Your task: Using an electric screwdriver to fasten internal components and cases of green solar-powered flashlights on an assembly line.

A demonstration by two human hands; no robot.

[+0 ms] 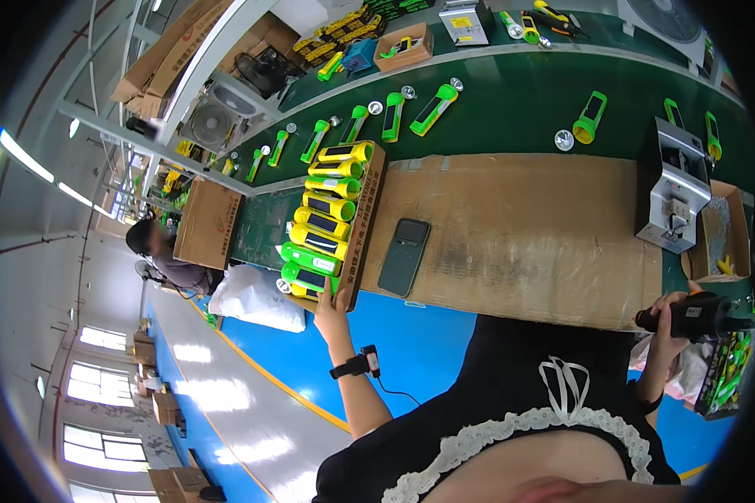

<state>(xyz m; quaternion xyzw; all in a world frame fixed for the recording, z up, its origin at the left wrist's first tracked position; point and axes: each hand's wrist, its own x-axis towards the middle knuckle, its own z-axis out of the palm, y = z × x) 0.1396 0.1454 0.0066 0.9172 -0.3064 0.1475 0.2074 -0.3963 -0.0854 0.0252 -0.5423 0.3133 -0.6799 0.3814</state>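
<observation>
My left hand is at the near end of a shallow cardboard tray. Its fingers close on the end of a green flashlight body, partly hiding it. Inside the tray lies a row of several yellow and green flashlight bodies with dark panels. A small round lamp head shows by the nearest ones. At the right, my right hand is wrapped round a black power screwdriver, held sideways near the table's front edge.
A flat cardboard sheet covers the bench, with a dark phone on it. Flashlights with loose lamp heads line the green surface behind. A grey metal machine stands right, beside a parts box. Another person is at far left.
</observation>
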